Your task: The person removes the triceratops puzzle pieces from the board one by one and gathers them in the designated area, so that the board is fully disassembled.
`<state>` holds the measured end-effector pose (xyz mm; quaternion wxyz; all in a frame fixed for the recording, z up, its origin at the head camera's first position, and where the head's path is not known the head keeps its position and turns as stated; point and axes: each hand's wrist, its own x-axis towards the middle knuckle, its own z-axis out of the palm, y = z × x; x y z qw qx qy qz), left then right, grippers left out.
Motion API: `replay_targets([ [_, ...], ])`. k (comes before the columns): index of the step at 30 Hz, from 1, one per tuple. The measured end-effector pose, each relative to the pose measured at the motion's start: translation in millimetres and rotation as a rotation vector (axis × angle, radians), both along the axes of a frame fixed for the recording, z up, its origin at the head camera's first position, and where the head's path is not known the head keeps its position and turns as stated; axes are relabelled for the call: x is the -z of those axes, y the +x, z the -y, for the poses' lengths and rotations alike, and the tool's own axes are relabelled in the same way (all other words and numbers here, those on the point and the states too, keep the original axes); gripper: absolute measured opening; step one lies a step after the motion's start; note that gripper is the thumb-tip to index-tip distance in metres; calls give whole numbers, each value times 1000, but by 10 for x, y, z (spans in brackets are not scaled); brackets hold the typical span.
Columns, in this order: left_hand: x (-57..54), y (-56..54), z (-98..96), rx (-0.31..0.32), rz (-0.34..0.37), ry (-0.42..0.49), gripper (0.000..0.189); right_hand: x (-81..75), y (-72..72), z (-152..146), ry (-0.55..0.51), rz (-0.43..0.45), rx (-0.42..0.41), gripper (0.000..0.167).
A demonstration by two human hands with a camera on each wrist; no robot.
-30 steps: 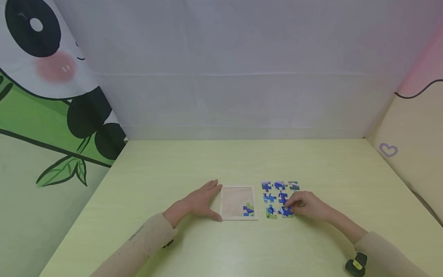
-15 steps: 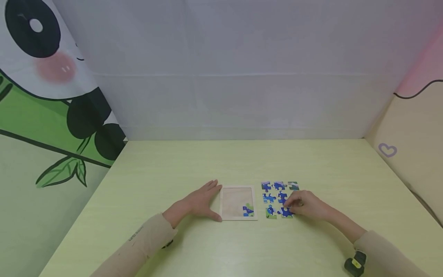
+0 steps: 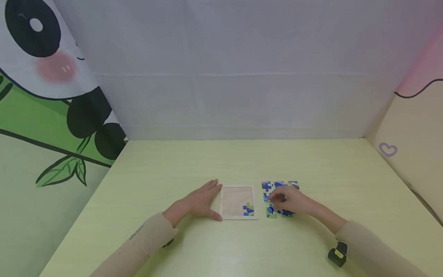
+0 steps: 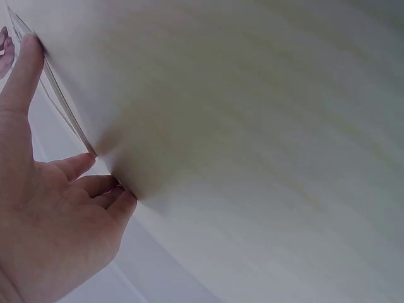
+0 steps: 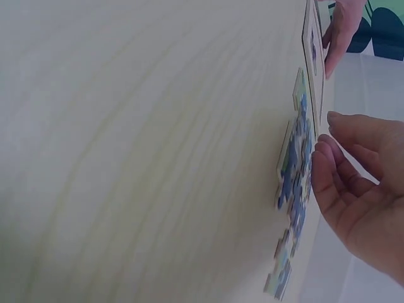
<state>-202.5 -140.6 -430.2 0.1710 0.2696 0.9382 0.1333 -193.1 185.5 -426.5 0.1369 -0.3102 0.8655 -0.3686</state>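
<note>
A square light wooden puzzle tray [image 3: 238, 218] lies flat on the table, with blue and green jigsaw pieces [image 3: 248, 210] in its near right corner. My left hand [image 3: 198, 201] has its fingers and thumb spread along the tray's left edge; fingertips touch that edge in the left wrist view. To the right of the tray lie several loose jigsaw pieces [image 3: 271, 211] in rows, blue, green and purple. Close above them hovers my right hand [image 3: 292, 198], hiding some pieces. In the right wrist view its thumb [image 5: 360, 129] and bent fingers stand apart, with nothing visible between them.
The pale wood-grain table [image 3: 166, 161] reaches back to a white cloth wall [image 3: 242, 100]. A panel with cartoon drawings [image 3: 55, 115] stands at the left, and a beige and pink one [image 3: 415, 154] at the right.
My right hand has moved left and slightly up, from the near right loose pieces to over the middle of the group. The left hand and tray have stayed in place.
</note>
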Motion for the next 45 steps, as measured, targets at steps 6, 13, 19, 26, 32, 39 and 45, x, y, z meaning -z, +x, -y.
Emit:
replay_targets([
  [6,-34,9,3,-2,8,3,106,54,-33,268,-11,7,-25,20],
  [13,-50,16,1,6,13,10,107,78,-39,474,-5,29,-50,28],
  [19,-55,21,2,3,13,9,107,65,-60,553,41,54,-46,29],
  [26,-42,17,3,1,7,5,107,55,-80,606,60,66,-70,25],
  [32,-62,27,1,-3,19,11,106,62,-91,630,48,97,-79,27],
  [39,-60,20,3,1,14,-8,106,64,-73,644,13,101,-69,31],
  [45,-64,20,4,5,10,-8,106,51,-48,648,-34,131,-55,24],
])
